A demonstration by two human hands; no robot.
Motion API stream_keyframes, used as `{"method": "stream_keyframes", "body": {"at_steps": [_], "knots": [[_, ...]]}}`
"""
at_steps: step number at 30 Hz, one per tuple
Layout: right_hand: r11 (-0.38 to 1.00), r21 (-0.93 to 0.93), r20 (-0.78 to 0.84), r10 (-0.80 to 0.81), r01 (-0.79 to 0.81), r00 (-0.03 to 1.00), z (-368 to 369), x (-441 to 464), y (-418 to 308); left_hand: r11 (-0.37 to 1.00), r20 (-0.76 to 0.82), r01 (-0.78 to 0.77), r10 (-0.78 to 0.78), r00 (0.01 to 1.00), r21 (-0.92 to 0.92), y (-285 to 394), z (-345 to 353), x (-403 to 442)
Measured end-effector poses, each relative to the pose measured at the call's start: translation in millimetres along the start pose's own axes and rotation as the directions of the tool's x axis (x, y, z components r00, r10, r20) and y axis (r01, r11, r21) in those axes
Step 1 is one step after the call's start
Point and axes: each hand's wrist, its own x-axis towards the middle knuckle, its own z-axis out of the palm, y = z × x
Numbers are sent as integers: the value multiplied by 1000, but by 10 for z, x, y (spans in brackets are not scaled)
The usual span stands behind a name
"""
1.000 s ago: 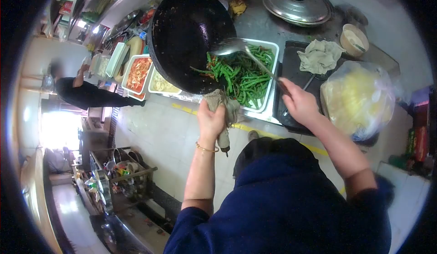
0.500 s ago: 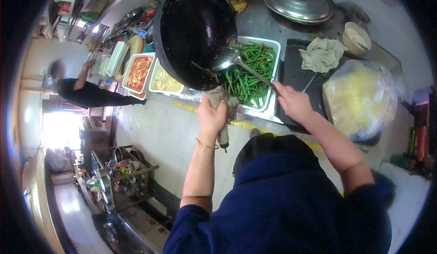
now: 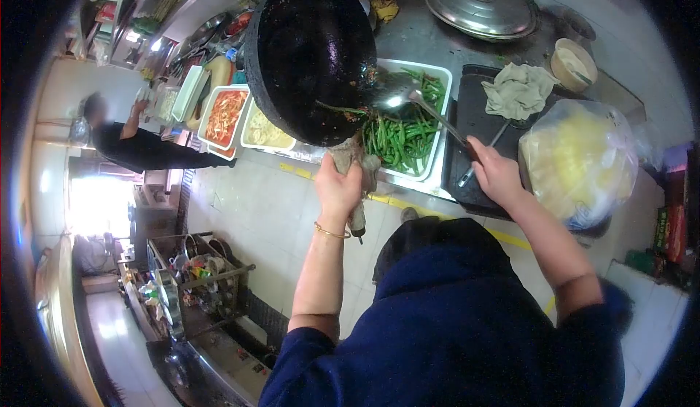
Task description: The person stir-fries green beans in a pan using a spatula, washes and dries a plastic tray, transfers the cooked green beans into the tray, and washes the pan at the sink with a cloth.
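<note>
My left hand (image 3: 340, 187) is closed round the handle of a black wok (image 3: 306, 57), with a greyish cloth (image 3: 347, 158) wrapped between palm and handle. The wok is tipped on its side, its inside facing the white tray of green beans (image 3: 405, 145). In my right hand (image 3: 496, 170) is the handle of a metal ladle (image 3: 441, 115). Its bowl is over the beans, beside the wok's rim. A few bits of food and one long bean cling to the wok's lower inside.
Trays of orange-red shredded food (image 3: 226, 115) and pale slices (image 3: 266, 126) stand to the left. A lidded pan (image 3: 481, 5), a crumpled cloth (image 3: 519, 90), a bowl (image 3: 573, 64) and a plastic bag of yellow food (image 3: 580, 163) are rightward. A person (image 3: 131, 141) stands far left.
My right hand and the ladle have moved right, drawing the ladle's bowl away from the wok's inside and over the beans. The wok and my left hand have barely shifted.
</note>
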Motion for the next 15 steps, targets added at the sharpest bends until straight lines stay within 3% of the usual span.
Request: {"method": "stream_keyframes", "body": {"at_steps": [5,8,15], "knots": [[989,-3,-91,-148,148,985,-14,352,-401,998,17,-56,56,998,14,43,-13,-4],[978,-144,30,-146,149,989,-39,338,-272,998,23,-54,53,998,28,66,-20,-39],[983,-182,67,51,-38,996,-265,-278,297,987,31,-58,54,998,149,145,-72,-52]]}}
